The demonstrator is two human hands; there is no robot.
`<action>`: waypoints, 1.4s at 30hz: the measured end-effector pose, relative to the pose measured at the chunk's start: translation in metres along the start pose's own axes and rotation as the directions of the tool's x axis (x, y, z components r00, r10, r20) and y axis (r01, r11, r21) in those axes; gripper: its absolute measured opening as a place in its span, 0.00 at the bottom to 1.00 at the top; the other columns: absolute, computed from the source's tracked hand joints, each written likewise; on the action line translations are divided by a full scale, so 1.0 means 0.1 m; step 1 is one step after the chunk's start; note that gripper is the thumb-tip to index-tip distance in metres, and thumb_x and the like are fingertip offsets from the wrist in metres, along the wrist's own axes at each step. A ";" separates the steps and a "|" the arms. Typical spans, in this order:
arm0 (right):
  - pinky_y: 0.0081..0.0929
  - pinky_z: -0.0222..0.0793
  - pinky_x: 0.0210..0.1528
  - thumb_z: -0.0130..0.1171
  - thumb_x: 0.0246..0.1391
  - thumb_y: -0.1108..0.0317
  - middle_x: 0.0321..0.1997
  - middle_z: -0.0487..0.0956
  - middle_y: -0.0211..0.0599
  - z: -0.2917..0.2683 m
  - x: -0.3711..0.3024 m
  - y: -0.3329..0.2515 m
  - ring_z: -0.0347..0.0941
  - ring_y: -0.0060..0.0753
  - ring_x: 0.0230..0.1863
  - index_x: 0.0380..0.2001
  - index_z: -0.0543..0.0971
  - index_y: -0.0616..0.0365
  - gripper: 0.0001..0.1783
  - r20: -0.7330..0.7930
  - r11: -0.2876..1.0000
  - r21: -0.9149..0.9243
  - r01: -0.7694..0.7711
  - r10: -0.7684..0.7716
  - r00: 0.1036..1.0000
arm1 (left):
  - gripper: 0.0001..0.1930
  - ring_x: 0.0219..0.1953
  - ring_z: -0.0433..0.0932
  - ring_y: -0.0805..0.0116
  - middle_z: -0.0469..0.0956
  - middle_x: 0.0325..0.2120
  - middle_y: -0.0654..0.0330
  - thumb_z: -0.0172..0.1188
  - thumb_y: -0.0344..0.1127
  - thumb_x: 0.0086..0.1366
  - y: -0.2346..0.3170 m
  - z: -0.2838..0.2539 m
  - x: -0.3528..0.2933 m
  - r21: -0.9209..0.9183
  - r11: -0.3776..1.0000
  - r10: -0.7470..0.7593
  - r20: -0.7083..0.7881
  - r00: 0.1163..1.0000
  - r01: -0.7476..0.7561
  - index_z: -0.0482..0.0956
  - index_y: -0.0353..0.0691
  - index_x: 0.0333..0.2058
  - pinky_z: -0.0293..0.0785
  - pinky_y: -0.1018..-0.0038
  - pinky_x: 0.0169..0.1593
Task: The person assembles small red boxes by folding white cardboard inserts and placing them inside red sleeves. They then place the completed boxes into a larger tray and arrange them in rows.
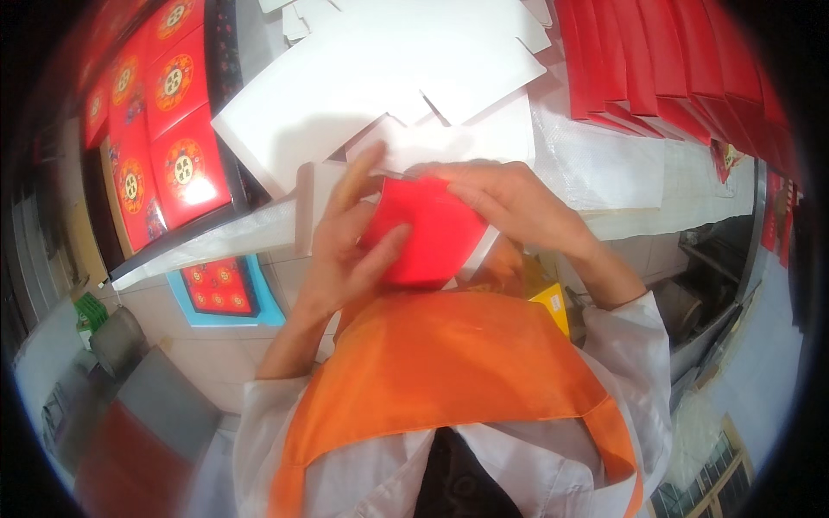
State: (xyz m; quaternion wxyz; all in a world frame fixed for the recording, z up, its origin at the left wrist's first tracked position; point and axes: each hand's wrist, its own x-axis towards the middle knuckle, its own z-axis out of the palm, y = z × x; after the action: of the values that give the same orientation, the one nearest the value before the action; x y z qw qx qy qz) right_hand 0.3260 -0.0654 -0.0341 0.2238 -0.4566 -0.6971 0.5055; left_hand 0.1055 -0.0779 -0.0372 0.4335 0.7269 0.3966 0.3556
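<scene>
Close in front of my orange apron I hold a red card carton [428, 229], with a strip of its white inner side showing at the lower right. My left hand [350, 250] grips its left side, the thumb lying over the red face and the other fingers partly behind it. At the upper right edge, the fingers of my right hand [518, 203] are bent onto the carton and hide part of its top. Just beyond my hands, flat white card blanks [345, 73] lie overlapping on the table, with slits cut in their edges.
A row of red cartons [665, 52] stands at the far right of the table [604, 186]. Printed red boxes [186, 164] sit in a dark-edged tray at the left. Below, another box of red packets [218, 287] rests on a blue sheet. A yellow box [551, 302] is by my right side.
</scene>
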 end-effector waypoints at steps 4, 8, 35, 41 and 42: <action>0.28 0.70 0.39 0.45 0.55 0.68 0.37 0.77 0.44 -0.01 -0.01 -0.02 0.74 0.41 0.34 0.45 0.73 0.58 0.15 -0.012 1.000 0.008 -0.012 0.012 1.000 | 0.12 0.46 0.70 0.62 0.68 0.47 0.53 0.56 0.25 0.53 -0.02 -0.04 -0.06 -0.189 0.981 -0.037 0.070 0.997 0.050 0.73 0.31 0.38 0.66 0.74 0.48; 0.27 0.69 0.38 0.46 0.54 0.68 0.38 0.78 0.42 -0.09 0.00 -0.02 0.74 0.38 0.34 0.45 0.73 0.56 0.15 0.016 0.994 0.081 -0.076 0.075 0.997 | 0.12 0.45 0.70 0.65 0.70 0.43 0.55 0.55 0.25 0.53 -0.01 -0.01 -0.07 -0.263 0.945 -0.189 0.040 0.981 0.193 0.73 0.31 0.38 0.66 0.75 0.47; 0.25 0.73 0.33 0.42 0.57 0.64 0.42 0.77 0.38 -0.21 0.07 -0.09 0.75 0.33 0.33 0.49 0.72 0.50 0.17 0.178 0.976 -0.179 -0.124 0.156 0.972 | 0.13 0.39 0.72 0.74 0.75 0.37 0.61 0.53 0.33 0.61 -0.03 -0.03 -0.04 -0.497 0.678 -0.509 0.216 0.834 0.542 0.72 0.36 0.44 0.69 0.78 0.45; 0.24 0.73 0.30 0.42 0.57 0.65 0.42 0.77 0.39 -0.24 0.11 -0.18 0.75 0.33 0.32 0.49 0.72 0.49 0.17 0.209 0.974 -0.169 -0.153 0.187 0.960 | 0.14 0.40 0.72 0.74 0.74 0.38 0.60 0.52 0.34 0.61 -0.04 -0.03 -0.01 -0.412 0.746 -0.465 0.240 0.852 0.523 0.70 0.35 0.45 0.68 0.78 0.44; 0.24 0.73 0.30 0.42 0.57 0.65 0.42 0.77 0.39 -0.23 0.11 -0.14 0.75 0.33 0.32 0.49 0.72 0.49 0.17 0.207 0.974 -0.187 -0.125 0.164 0.965 | 0.14 0.40 0.72 0.74 0.74 0.38 0.60 0.52 0.34 0.61 -0.03 -0.03 -0.01 -0.414 0.750 -0.455 0.244 0.856 0.517 0.70 0.35 0.45 0.68 0.78 0.44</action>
State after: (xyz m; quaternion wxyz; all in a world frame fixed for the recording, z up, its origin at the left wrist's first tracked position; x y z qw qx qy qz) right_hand 0.3327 -0.0450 -0.0137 0.0669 -0.4648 -0.7235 0.5061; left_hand 0.1017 -0.0762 -0.0391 0.6966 0.4940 0.4464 0.2674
